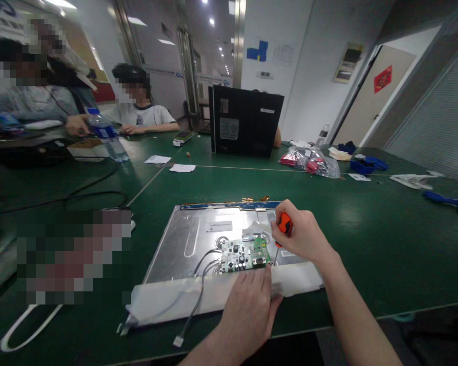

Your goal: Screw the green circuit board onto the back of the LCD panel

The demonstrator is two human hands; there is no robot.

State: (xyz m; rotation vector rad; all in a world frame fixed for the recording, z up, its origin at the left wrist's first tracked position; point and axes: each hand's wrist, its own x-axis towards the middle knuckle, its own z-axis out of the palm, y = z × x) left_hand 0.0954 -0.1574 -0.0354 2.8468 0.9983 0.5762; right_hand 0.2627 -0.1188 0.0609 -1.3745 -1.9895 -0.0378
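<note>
A metal-backed display panel (168, 254) lies on the green table, with a green circuit board (234, 253) on its back. My right hand (303, 229) is closed around an orange and black screwdriver (285, 223), whose shaft points down beside the board's right edge. Its tip is too small to make out clearly. My left hand (248, 305) lies flat across the white strip (168, 302) along the panel's near edge, fingertips close to the board's lower right corner. Dark cables (203, 284) run from the board's left side to a loose white connector (178, 341). A blue circuit strip (213, 206) lines the far edge.
A black computer case (246, 122) stands at the back. Plastic bags with red items (311, 161) and blue items (368, 163) lie to the right. A water bottle (107, 134) stands back left, near seated people. White papers (182, 168) and black cables (95, 193) lie on the table.
</note>
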